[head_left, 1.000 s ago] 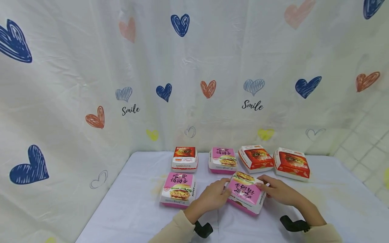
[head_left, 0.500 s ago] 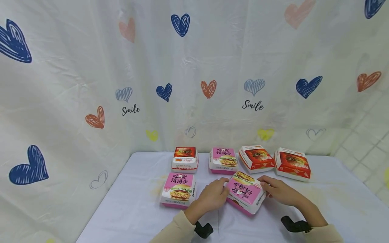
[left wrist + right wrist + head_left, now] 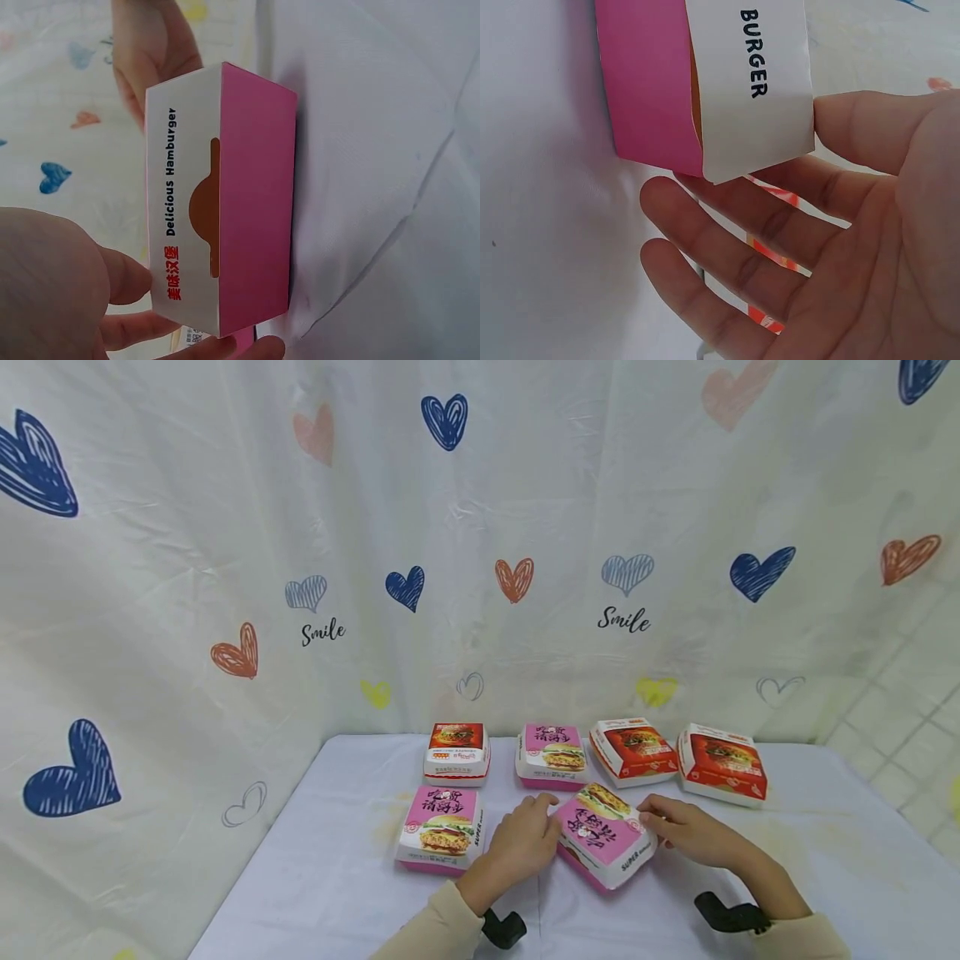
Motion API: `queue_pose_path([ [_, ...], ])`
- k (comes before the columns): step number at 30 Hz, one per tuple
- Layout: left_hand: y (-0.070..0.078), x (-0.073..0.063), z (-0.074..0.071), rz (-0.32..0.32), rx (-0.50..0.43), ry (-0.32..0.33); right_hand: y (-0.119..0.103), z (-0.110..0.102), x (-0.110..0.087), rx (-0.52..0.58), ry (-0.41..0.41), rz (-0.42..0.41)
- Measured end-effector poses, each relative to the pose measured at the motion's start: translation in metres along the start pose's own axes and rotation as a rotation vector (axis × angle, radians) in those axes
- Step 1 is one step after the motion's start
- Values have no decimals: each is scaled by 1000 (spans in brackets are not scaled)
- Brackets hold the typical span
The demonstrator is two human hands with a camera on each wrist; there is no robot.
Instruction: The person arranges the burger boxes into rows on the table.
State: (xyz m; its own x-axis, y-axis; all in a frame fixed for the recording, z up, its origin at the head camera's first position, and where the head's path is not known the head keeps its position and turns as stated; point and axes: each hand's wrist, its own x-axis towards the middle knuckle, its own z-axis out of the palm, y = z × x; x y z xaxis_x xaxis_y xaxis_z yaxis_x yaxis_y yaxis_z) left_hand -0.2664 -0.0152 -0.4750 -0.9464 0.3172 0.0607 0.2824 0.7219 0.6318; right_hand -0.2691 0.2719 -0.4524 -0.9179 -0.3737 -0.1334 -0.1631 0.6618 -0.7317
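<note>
In the head view, a pink-and-white burger box [image 3: 603, 835] sits turned askew on the table between both hands. My left hand [image 3: 525, 839] holds its left corner; in the left wrist view the thumb [image 3: 124, 277] meets the lid edge and fingertips curl below the corner. At the opposite corner my right hand [image 3: 686, 831] pinches the box. The right wrist view shows that thumb [image 3: 855, 127] against the lid edge, an index finger behind the corner and the other fingers spread beside it. The lid looks closed.
Another pink burger box [image 3: 441, 831] lies just left of my left hand. Along the back stand a red-and-white box [image 3: 455, 753], a pink box [image 3: 551, 756] and two more red boxes, one [image 3: 633, 752] close behind the held box. A heart-print curtain [image 3: 480, 527] hangs behind the white-covered table [image 3: 322, 877].
The held burger box has turned clockwise, its printed side face swinging toward me. My right thumb has drawn back from the lid top to its edge. The other boxes have stayed put.
</note>
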Motion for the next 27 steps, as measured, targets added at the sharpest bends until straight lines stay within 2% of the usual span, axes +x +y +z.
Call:
queue_pose_path([
  [5, -1, 1, 3, -29, 5, 40, -1, 0, 0, 26, -20, 14],
  [13, 1, 1, 3, 28, -35, 93, -4, 3, -1, 27, -45, 15],
  [17, 2, 1, 3, 13, -36, 72, -4, 3, 0, 40, -60, 8],
  [22, 1, 4, 3, -21, 60, 17, -2, 4, 2, 41, -63, 12],
  [27, 0, 5, 3, -24, 132, -48, -1, 6, 3, 18, -33, 15],
])
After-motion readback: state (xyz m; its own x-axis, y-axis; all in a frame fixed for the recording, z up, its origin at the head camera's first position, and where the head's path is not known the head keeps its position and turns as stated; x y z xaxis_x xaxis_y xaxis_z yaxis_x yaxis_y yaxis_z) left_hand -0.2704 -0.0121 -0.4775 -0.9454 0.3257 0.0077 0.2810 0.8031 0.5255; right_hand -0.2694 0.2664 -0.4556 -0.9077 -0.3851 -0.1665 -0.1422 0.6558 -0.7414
